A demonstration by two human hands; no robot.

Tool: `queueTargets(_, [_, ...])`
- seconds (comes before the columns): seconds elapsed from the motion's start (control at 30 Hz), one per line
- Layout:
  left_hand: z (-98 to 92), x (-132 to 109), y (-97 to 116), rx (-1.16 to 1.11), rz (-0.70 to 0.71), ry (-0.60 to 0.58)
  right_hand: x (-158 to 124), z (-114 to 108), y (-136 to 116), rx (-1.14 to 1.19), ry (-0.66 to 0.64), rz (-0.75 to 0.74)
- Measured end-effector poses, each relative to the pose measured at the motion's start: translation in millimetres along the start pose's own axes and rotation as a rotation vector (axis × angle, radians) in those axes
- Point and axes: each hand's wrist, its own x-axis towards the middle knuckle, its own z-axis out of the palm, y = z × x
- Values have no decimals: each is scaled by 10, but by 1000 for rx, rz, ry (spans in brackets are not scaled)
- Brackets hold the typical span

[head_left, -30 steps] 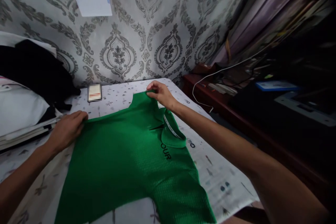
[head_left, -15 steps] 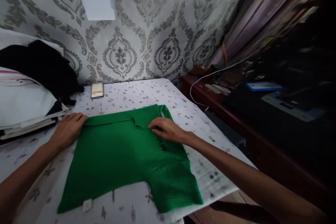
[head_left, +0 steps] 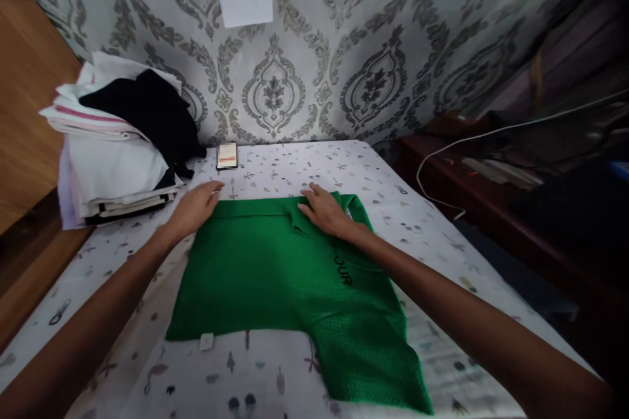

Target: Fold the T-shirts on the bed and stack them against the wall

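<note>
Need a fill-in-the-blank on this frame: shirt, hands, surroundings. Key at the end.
1. The colour of the shirt is ____.
2. The left hand is farther from the shirt's collar than the ____ hand.
3. In the view, the pile of clothes sits to the ____ of the shirt.
4. The thin cable is ____ in colour.

Missing words: green; right; left; white.

Shirt [head_left: 265, 262]: matt, textured cloth; panel [head_left: 32, 105]: smooth wood.

Patterned white sheet [head_left: 280, 170] under green shirt [head_left: 250, 262], clothes pile [head_left: 118, 167], phone [head_left: 227, 156].
</note>
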Motion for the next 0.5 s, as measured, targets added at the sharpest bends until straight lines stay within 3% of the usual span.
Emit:
queueTargets(0.13, [445, -84, 125, 26, -2, -116, -63, 246, 7, -71, 17, -1])
queueTargets(0.23, [593, -136, 99, 63, 11, -135, -44, 313, 27, 39, 46, -15])
queueTargets(0.37, [481, -192, 122, 40, 7, -101, -88, 108, -11, 203, 87, -30])
queueTargets(0.5, [218, -571, 278, -75, 102, -93, -601, -399, -63, 327, 144, -141])
